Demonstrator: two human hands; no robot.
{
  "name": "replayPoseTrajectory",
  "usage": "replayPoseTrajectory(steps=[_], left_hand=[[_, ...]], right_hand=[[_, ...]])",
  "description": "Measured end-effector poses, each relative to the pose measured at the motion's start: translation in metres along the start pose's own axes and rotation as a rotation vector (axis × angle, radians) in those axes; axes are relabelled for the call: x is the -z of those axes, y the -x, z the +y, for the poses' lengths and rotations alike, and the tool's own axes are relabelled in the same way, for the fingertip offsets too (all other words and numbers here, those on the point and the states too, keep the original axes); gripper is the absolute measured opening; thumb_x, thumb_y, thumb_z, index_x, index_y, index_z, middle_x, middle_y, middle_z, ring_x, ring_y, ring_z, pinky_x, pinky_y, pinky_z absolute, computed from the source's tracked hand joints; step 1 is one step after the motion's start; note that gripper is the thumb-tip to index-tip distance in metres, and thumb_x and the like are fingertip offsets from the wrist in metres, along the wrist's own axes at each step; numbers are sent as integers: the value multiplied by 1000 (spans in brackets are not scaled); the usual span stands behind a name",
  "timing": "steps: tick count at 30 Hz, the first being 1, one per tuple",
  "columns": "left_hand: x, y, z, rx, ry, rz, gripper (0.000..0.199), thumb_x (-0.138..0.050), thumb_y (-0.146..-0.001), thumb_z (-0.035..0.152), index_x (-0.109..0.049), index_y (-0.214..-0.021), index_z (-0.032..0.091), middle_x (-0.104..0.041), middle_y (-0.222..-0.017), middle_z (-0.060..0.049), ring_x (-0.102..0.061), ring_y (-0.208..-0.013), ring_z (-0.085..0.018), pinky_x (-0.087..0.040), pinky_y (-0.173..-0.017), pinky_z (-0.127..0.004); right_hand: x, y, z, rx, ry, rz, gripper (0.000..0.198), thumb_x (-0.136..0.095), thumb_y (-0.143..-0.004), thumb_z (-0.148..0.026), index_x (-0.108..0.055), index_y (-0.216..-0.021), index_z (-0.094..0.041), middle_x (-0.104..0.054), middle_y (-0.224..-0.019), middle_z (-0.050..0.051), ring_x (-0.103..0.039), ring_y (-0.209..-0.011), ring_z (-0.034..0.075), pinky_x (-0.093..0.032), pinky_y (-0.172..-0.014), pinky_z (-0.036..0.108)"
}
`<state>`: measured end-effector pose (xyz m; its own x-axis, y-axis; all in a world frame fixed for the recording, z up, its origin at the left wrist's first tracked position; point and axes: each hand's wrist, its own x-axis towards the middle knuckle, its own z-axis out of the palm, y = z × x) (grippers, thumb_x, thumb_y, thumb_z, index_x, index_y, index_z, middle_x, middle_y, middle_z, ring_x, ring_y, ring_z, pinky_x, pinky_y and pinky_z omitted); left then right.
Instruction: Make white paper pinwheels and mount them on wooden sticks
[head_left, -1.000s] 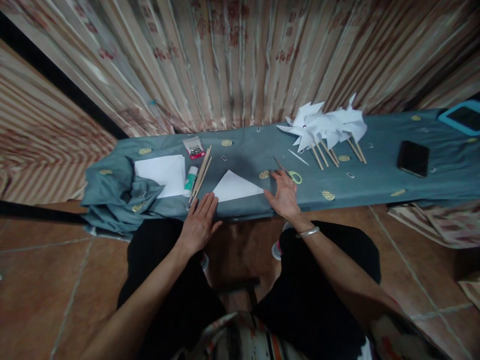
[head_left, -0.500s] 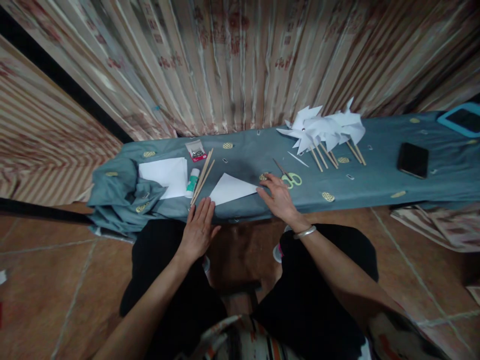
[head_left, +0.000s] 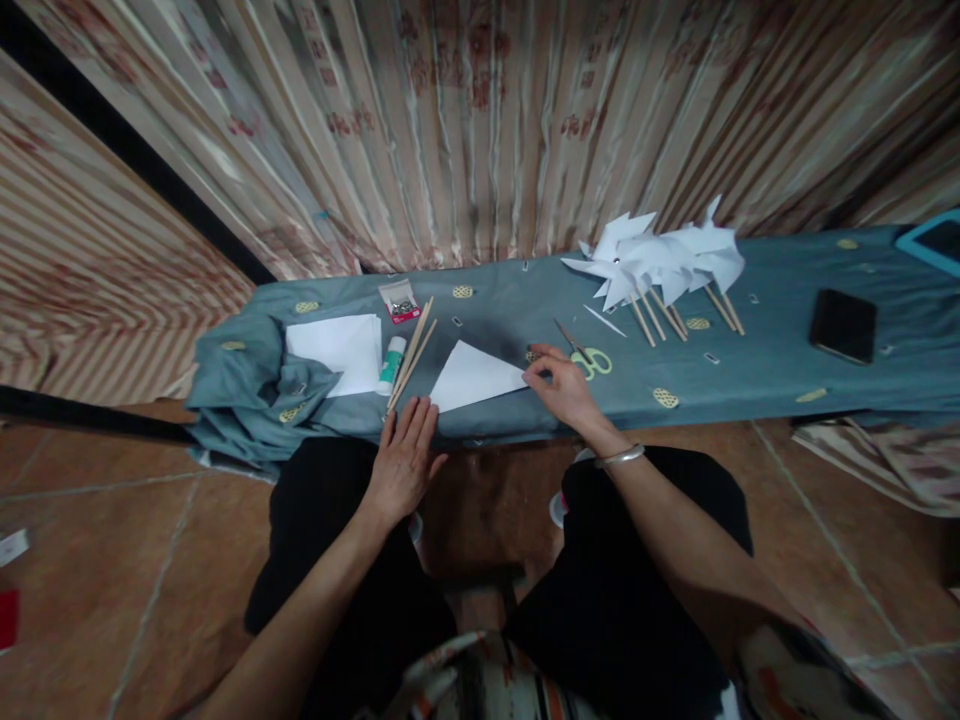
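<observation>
A white sheet of paper folded into a triangle point(head_left: 477, 378) lies on the cloth-covered bench point(head_left: 495, 300) in front of me. At its left corner, my left hand point(head_left: 405, 455) rests flat with the fingers stretched out. My right hand point(head_left: 562, 388) pinches the right tip of the folded paper between thumb and fingers. Beside the left fingertips lie several wooden sticks point(head_left: 411, 358) and a green-and-white glue stick point(head_left: 391, 366). Scissors with light green handles point(head_left: 594, 364) lie just beyond my right hand, near a thin white paper sliver point(head_left: 604, 320).
White paper sheets point(head_left: 337, 350) lie at the left, and a small red box of metal pins point(head_left: 400, 302) sits behind the sticks. Several paper pinwheels point(head_left: 660, 255) are at the back right. A black phone point(head_left: 843, 325) and a blue-framed tablet point(head_left: 934, 243) lie further right. A curtain point(head_left: 465, 130) hangs behind.
My right fingers have closed from a spread pose into a pinch on the paper's right tip. My left hand stays at the left corner. The whole view has shifted slightly.
</observation>
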<state>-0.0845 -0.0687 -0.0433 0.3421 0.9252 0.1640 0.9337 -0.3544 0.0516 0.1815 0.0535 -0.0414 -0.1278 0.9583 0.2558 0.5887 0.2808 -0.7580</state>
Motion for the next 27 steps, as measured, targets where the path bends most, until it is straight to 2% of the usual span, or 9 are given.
replayPoseTrajectory(steps=[5, 9, 12, 15, 17, 19, 22, 24, 27], left_hand=[[0, 1, -1, 4, 70, 22, 60, -48, -91, 29, -34, -145, 8, -38, -151, -21, -27, -144, -31, -21, -117, -54], [1, -4, -4, 81, 321, 86, 52, -42, -94, 35, -41, -141, 10, -43, -148, -20, -33, -142, -29, -24, -116, -54], [9, -22, -6, 297, 667, 172, 60, -42, -93, 48, -40, -141, 12, -40, -150, -20, -34, -141, -28, -28, -116, -48], [25, -51, -7, 579, 1201, 180, 66, -33, -93, 57, -37, -142, 13, -43, -148, -21, -48, -132, -29, -41, -108, -47], [38, -70, -6, 640, 1585, 12, 70, -24, -93, 61, -39, -140, 11, -54, -136, -23, -60, -119, -30, -50, -97, -48], [48, -86, -3, 632, 1803, -187, 73, -21, -92, 63, -47, -133, 8, -64, -123, -24, -67, -107, -30, -56, -86, -44], [53, -99, 4, 599, 1895, -409, 71, -22, -94, 60, -60, -119, 6, -71, -109, -22, -73, -89, -28, -58, -69, -33], [51, -104, 8, 587, 1907, -477, 68, -22, -96, 56, -64, -113, 5, -73, -102, -21, -74, -80, -26, -56, -61, -29], [48, -108, 10, 602, 1899, -514, 55, -30, -97, 46, -66, -108, 6, -75, -93, -18, -74, -71, -23, -54, -55, -26]], right_hand=[[28, -7, 14, -31, -30, 139, 8, -60, -75, -26, -63, -69, -22, -66, -117, 9, -61, -111, 26, -43, -100, 46], [45, -8, 17, -69, -244, 83, 14, -64, -73, -35, -64, -73, -21, -67, -117, 9, -62, -110, 25, -45, -97, 45], [53, -7, 10, -95, -407, 38, 21, -68, -72, -42, -64, -74, -22, -66, -121, 9, -61, -113, 25, -44, -99, 45], [61, -6, 0, -111, -530, 0, 28, -73, -69, -48, -65, -74, -22, -66, -122, 8, -60, -116, 26, -40, -104, 46], [66, -5, -6, -123, -586, -10, 31, -75, -67, -52, -65, -73, -22, -66, -122, 8, -59, -117, 26, -39, -106, 47], [70, -6, -9, -127, -609, -19, 33, -77, -66, -52, -66, -72, -22, -67, -122, 8, -58, -120, 27, -38, -106, 48], [73, -7, -12, -118, -594, -47, 32, -78, -65, -52, -67, -71, -22, -68, -120, 8, -55, -124, 28, -37, -107, 48], [75, -9, -11, -114, -589, -46, 32, -78, -64, -52, -68, -71, -22, -68, -119, 8, -56, -123, 28, -37, -107, 48], [76, -12, -10, -112, -593, -14, 30, -79, -64, -51, -68, -69, -23, -69, -118, 8, -57, -121, 27, -36, -108, 49]])
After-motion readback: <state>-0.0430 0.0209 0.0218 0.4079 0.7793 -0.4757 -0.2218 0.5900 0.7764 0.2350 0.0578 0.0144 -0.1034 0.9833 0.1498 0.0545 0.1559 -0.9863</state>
